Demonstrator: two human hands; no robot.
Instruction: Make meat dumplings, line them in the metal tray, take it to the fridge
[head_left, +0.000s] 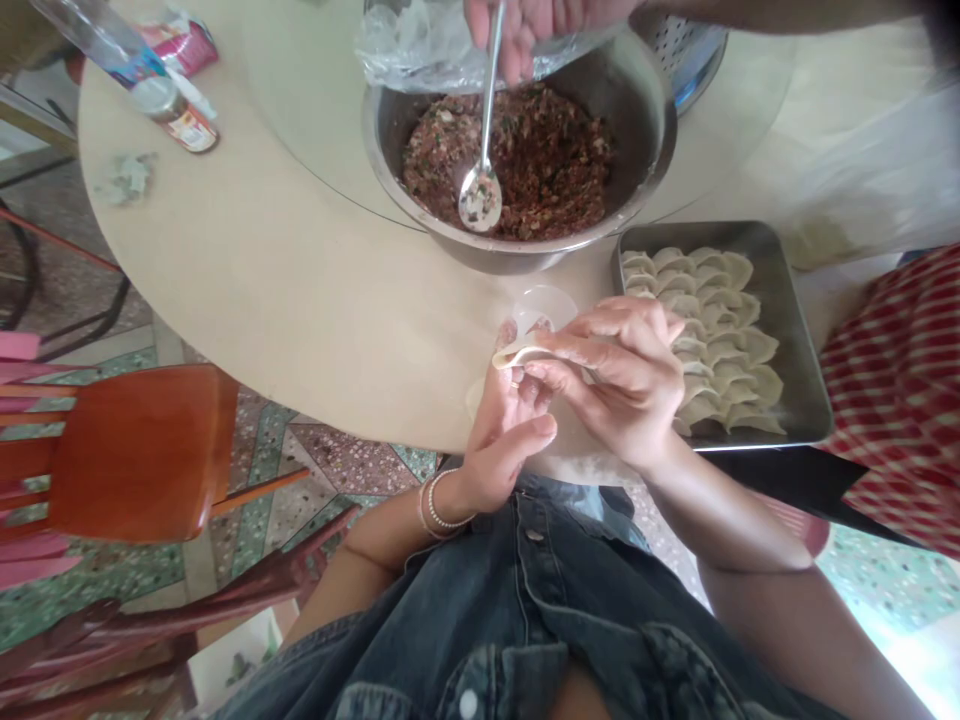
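Note:
My left hand (501,440) and my right hand (622,375) meet at the near edge of the round table (285,280), both pinched on one pale dumpling (517,352) with its wrapper folded over. The left cups it from below, the right presses its edge from above. Beads circle my left wrist. Just beyond the dumpling sits a small clear dish (541,305). Further back, a steel bowl (645,140) holds brown minced filling (540,160).
Another person's hand (525,25) at the top edge holds a metal spoon (484,150) in the filling. A steel tray (795,320) of several folded dumplings lies at right. A jar (176,112) and bottle (97,35) stand far left. A wooden chair (127,450) stands at left.

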